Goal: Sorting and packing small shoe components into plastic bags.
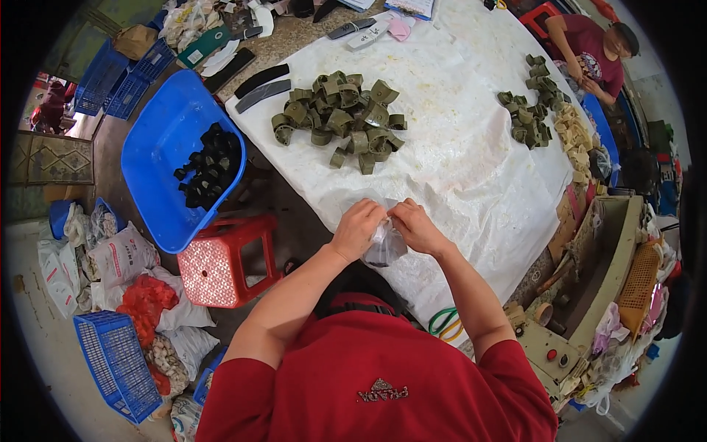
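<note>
At the near edge of the white-covered table [456, 177], my left hand [359, 230] and my right hand [418, 227] are close together. Both have their fingers pinched on the top of a clear plastic bag [384, 249], which hangs between them. Something dark shows through the bag's lower part, but its kind is not clear. Beyond my hands lies a heap of olive-green curled pieces [339, 114], like short bent bands. Green-and-yellow-handled scissors [445, 324] rest at the table edge near my right elbow.
Left of the table, a blue tub [166, 155] holding black pieces [210, 166] sits by a red stool [221, 265]. Stuffed sacks [125, 254] and a blue crate [114, 365] crowd the floor. A beige machine [589, 287] stands right; another person [589, 55] works at far right.
</note>
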